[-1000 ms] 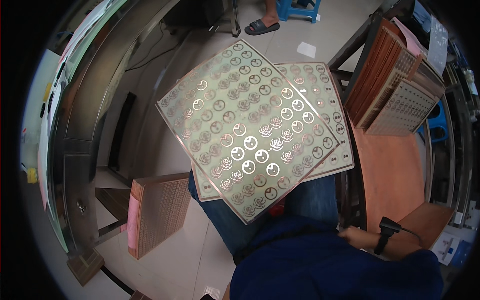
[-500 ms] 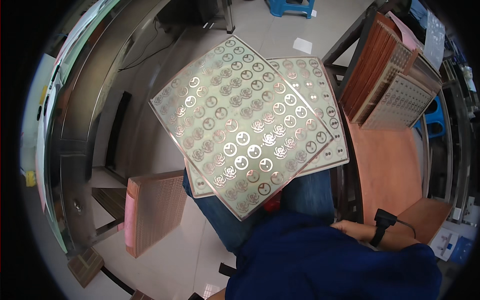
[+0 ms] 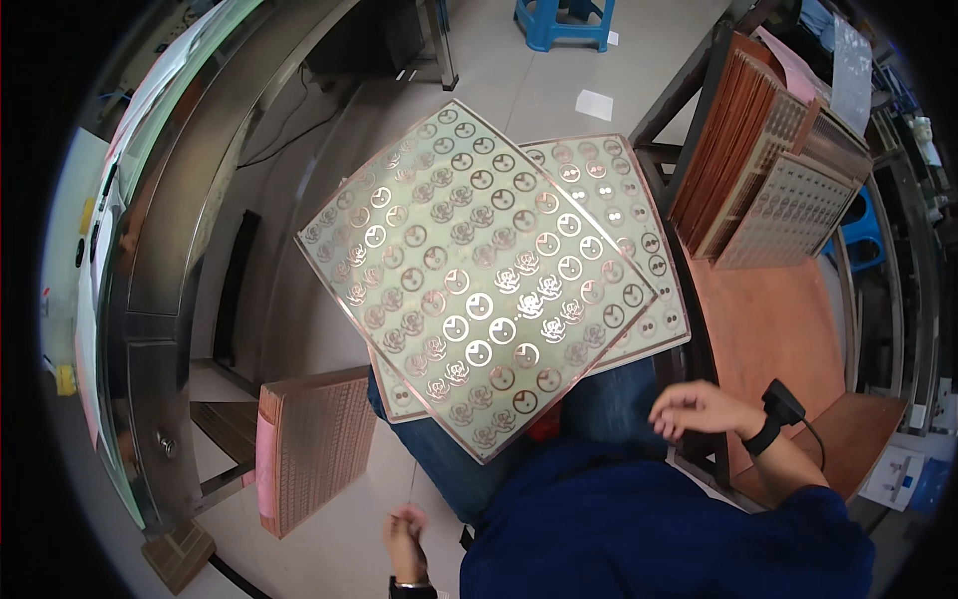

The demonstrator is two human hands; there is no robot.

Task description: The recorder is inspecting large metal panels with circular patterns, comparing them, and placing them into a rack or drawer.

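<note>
Top panel (image 3: 439, 260): likely light, thin, fairly stiff; smooth face probably slippery, copper pattern maybe easy to scratch. Best held by opposite edges, off printed face. Lies askew on lower panel (image 3: 629, 220), both across jeans-clad thighs (image 3: 611, 402). Pale green, coppery border, rows of roses and ringed discs (glare whitens some). Right hand (image 3: 699, 409) near lower panel's corner, fingers loosely bent, slightly apart, nothing visible between. Left hand (image 3: 405, 534) apart from panels; fingers blurred, can't tell if pinching.
</note>
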